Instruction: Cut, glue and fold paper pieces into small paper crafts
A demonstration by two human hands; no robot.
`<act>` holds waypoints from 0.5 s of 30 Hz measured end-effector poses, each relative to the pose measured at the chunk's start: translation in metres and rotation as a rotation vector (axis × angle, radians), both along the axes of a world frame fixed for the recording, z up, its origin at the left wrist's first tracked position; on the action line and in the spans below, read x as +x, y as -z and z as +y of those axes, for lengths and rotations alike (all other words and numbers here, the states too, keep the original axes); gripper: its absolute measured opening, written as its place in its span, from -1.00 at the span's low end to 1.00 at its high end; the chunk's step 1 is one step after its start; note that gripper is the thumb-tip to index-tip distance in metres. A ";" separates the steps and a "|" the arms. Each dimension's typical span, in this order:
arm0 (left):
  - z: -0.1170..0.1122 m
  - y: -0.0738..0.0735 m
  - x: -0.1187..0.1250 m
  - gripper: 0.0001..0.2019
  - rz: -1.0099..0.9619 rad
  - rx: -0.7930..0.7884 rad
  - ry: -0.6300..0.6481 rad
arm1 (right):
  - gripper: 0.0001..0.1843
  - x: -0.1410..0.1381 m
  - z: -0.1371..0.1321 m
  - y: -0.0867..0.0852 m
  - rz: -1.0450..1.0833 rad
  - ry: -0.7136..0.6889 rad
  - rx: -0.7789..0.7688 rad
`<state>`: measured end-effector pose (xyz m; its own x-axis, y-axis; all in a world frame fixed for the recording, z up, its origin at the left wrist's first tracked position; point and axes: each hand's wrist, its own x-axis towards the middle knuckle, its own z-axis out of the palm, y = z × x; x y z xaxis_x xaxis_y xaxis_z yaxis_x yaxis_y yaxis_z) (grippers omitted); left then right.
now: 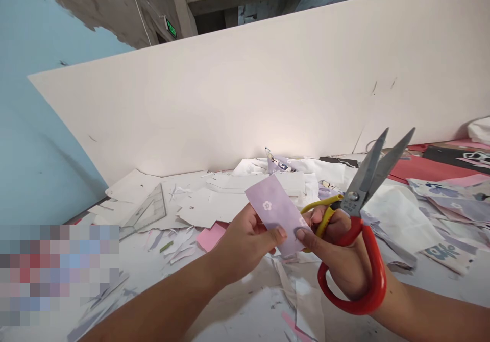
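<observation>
A small lilac piece with a white flower print is held up in front of me; I cannot tell whether it is cloth or paper. My left hand grips its left and lower side, thumb on the front face. My right hand pinches its right edge between thumb and fingers. That same hand also carries a pair of scissors, one handle red and the other yellow. Their blades stand apart and point up, away from the lilac piece. Some fingers of both hands are hidden behind the piece.
White paper scraps and cut strips litter the white table. A clear set square lies at the left, a pink piece near the middle. Red sheets and printed pieces spread rightward. A white board stands behind.
</observation>
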<state>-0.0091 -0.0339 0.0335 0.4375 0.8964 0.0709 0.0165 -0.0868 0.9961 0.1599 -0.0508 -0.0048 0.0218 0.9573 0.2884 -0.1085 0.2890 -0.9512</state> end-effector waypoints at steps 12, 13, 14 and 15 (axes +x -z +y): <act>0.004 -0.040 -0.025 -0.65 0.003 0.158 -0.218 | -0.42 -0.009 -0.030 -0.010 -0.280 -0.259 -0.186; 0.005 -0.041 -0.027 -0.63 -0.012 0.182 -0.227 | -0.44 -0.010 -0.031 -0.009 -0.306 -0.267 -0.182; 0.007 -0.041 -0.028 -0.62 -0.028 0.197 -0.229 | -0.45 -0.011 -0.031 -0.008 -0.319 -0.272 -0.178; 0.008 -0.041 -0.029 -0.61 -0.044 0.202 -0.226 | -0.45 -0.011 -0.030 -0.007 -0.320 -0.276 -0.178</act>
